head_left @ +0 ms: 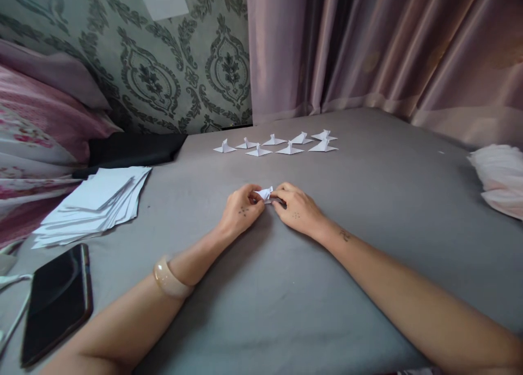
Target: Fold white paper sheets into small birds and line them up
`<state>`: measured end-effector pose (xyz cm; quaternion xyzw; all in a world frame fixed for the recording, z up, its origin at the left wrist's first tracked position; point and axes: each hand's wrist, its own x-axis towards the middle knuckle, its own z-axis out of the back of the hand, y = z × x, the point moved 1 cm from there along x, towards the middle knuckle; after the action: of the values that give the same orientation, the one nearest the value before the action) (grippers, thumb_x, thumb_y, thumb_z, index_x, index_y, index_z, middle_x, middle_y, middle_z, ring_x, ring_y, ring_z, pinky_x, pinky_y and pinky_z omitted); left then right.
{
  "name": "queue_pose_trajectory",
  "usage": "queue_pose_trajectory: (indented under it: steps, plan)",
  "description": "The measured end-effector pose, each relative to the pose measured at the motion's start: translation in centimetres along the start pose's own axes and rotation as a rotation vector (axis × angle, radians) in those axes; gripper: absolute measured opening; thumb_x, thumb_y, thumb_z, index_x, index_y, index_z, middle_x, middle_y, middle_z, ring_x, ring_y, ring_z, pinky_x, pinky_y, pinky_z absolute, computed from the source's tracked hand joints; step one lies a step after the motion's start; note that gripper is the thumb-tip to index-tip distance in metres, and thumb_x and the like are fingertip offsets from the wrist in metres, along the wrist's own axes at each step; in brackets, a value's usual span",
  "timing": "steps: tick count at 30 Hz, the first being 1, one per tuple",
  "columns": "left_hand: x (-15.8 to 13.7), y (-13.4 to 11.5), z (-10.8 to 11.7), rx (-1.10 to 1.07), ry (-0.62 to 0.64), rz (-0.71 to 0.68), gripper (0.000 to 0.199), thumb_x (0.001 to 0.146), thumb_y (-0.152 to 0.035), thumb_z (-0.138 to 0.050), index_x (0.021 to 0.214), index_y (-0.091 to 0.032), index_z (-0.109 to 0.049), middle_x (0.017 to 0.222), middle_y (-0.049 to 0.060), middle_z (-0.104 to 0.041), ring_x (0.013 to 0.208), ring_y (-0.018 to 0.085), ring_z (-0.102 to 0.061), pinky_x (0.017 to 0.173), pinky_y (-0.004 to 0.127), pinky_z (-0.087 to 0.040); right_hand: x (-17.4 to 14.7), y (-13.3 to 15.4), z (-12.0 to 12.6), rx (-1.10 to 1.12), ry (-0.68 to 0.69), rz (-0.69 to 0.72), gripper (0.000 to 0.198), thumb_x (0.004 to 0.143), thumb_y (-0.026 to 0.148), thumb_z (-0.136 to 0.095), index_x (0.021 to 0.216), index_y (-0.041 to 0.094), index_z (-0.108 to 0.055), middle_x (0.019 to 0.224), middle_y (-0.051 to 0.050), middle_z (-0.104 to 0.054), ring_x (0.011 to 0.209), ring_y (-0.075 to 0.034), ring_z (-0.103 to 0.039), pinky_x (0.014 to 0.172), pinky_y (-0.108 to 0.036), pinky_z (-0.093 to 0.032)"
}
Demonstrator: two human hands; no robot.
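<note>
Between my two hands is a small piece of folded white paper [265, 194], held just over the grey sheet [261, 288]. My left hand [244, 207] pinches its left side between thumb and fingers. On the right side, the fingers and thumb of my right hand [297, 207] close on the paper's edge. Fingertips cover part of the folds, so its full shape is hidden. Beyond my hands stand several white folded paper figures [290, 148] in two loose rows, each with flat pointed sides and a raised middle.
A stack of white paper sheets [93, 203] lies at the left, with a black folded item [137, 149] behind it. Nearer is a dark phone [59, 304] beside a white cable [16, 279]. Pale crumpled cloth [500, 176] sits at the right edge. Curtains [368, 48] hang behind.
</note>
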<state>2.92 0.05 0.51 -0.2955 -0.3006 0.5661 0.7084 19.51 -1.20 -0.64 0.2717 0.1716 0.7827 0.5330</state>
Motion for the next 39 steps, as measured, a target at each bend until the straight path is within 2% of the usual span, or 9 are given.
queue_pose_trajectory:
  steps: [6,11,14,17,22,34,39]
  plan:
    - [0.09,0.27,0.16,0.093,-0.014,0.009,0.02,0.077,-0.02,-0.052,0.088,-0.017,-0.069,0.075,0.002,-0.068,0.067,0.014,-0.058,0.065,0.026,-0.043,-0.08,-0.09,-0.21,0.024,-0.016,0.0,0.027,0.089,0.019,-0.048,0.104,0.019,-0.07,0.106,-0.006,-0.065,0.093,-0.016,-0.06,0.082,-0.028,-0.045]
    - [-0.23,-0.17,0.13,0.023,-0.041,-0.024,0.023,0.074,-0.02,-0.058,0.097,-0.019,-0.06,0.076,-0.001,-0.068,0.062,0.011,-0.056,0.061,0.024,-0.043,-0.31,0.45,-0.25,0.0,-0.006,0.015,0.028,0.089,0.019,-0.049,0.108,0.021,-0.069,0.107,-0.006,-0.064,0.098,-0.017,-0.058,0.085,-0.028,-0.044]
    - [-0.28,-0.3,0.03,0.063,-0.078,-0.06,0.017,0.076,-0.028,-0.062,0.089,-0.02,-0.057,0.074,-0.002,-0.067,0.06,0.011,-0.055,0.059,0.023,-0.043,-0.32,0.66,-0.19,-0.031,0.004,0.018,0.028,0.09,0.02,-0.048,0.11,0.023,-0.068,0.106,-0.005,-0.063,0.098,-0.018,-0.057,0.083,-0.029,-0.044]
    - [-0.04,-0.05,-0.12,0.143,-0.102,-0.086,0.011,0.077,-0.03,-0.063,0.082,-0.02,-0.058,0.074,0.0,-0.067,0.062,0.012,-0.057,0.058,0.023,-0.041,-0.27,0.68,-0.17,-0.05,0.014,0.016,0.028,0.091,0.02,-0.047,0.11,0.023,-0.067,0.106,-0.005,-0.063,0.1,-0.018,-0.057,0.082,-0.029,-0.043]
    - [0.28,0.38,-0.24,0.174,-0.138,-0.109,0.007,0.079,-0.026,-0.061,0.082,-0.019,-0.063,0.074,0.002,-0.069,0.062,0.012,-0.059,0.059,0.023,-0.042,-0.29,0.59,-0.21,-0.066,0.017,0.032,0.03,0.09,0.021,-0.048,0.114,0.022,-0.066,0.108,-0.006,-0.062,0.103,-0.019,-0.056,0.084,-0.029,-0.043]
    - [0.39,0.44,0.08,0.116,-0.054,-0.1,0.018,0.084,-0.027,-0.054,0.082,-0.016,-0.068,0.068,0.002,-0.065,0.059,0.011,-0.053,0.057,0.021,-0.038,-0.27,0.42,-0.24,-0.139,0.045,0.048,0.03,0.092,0.022,-0.046,0.117,0.02,-0.063,0.11,-0.008,-0.059,0.1,-0.02,-0.055,0.084,-0.031,-0.043]
    - [0.38,0.43,0.0,0.194,-0.006,-0.126,0.014,0.079,-0.026,-0.06,0.085,-0.016,-0.068,0.072,0.002,-0.067,0.06,0.011,-0.054,0.058,0.022,-0.04,-0.51,0.43,-0.16,-0.142,0.031,0.1,0.027,0.092,0.019,-0.045,0.109,0.02,-0.066,0.107,-0.008,-0.06,0.099,-0.019,-0.055,0.084,-0.031,-0.044]
